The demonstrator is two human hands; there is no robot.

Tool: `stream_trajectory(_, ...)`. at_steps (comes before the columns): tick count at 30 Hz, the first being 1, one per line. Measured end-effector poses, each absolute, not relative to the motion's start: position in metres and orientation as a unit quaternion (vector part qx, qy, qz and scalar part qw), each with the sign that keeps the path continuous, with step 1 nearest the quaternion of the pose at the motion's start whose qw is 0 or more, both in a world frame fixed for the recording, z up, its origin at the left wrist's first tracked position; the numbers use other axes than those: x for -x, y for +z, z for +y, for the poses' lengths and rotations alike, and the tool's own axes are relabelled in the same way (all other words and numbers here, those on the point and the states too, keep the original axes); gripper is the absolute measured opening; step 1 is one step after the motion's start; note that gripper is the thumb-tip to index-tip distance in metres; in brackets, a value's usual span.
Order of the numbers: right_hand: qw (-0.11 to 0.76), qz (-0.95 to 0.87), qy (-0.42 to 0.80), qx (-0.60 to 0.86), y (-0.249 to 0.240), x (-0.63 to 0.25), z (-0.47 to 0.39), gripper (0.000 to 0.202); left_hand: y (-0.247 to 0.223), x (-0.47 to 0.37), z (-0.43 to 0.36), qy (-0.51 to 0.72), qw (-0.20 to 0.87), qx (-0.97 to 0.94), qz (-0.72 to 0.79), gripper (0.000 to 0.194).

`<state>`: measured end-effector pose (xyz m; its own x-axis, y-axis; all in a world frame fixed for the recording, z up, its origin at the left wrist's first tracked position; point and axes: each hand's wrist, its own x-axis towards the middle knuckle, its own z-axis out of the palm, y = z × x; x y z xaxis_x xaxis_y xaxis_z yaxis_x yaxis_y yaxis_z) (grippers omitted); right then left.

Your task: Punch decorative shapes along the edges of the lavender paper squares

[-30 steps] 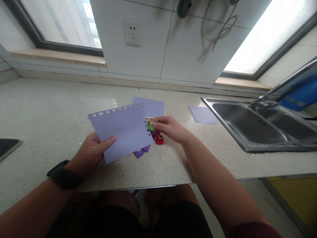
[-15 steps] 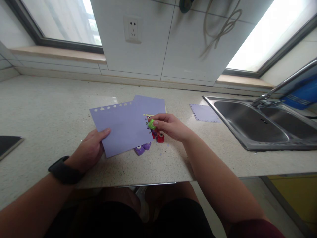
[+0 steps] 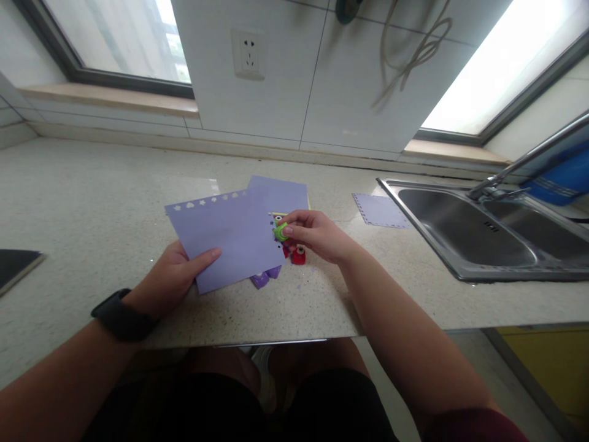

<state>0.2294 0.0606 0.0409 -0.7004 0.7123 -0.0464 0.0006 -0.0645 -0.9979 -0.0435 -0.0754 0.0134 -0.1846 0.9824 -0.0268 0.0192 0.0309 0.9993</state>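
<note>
My left hand (image 3: 179, 273) grips a sheet of purple paper (image 3: 230, 239) by its lower left corner, thumb flat on top. Small shaped holes run along the sheet's far edge and down its right edge. At that right edge, my right hand (image 3: 313, 233) pinches a small green craft punch (image 3: 280, 231). Whether its jaw is round the paper cannot be seen clearly. A red punch (image 3: 298, 255) lies on the counter just below my right hand. Purple punches (image 3: 261, 280) stick out from under the sheet's lower edge, partly hidden.
More purple paper (image 3: 280, 190) lies behind the held sheet. Another purple sheet with punched edges (image 3: 377, 210) lies beside the steel sink (image 3: 460, 227) at right. A dark flat object (image 3: 18, 267) sits at the far left of the speckled counter (image 3: 92, 184).
My left thumb has slid further right over the paper. The sheet has shifted slightly and covers more of the purple punches. The green punch has turned a little in my right hand.
</note>
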Motion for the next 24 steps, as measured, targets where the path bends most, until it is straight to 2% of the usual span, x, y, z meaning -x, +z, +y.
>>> stream_trajectory(24,0.281,-0.618,0.69,0.251,0.042,-0.227,0.055,0.041,0.03,0.03,-0.075,0.548,0.435,-0.409,0.585,0.027)
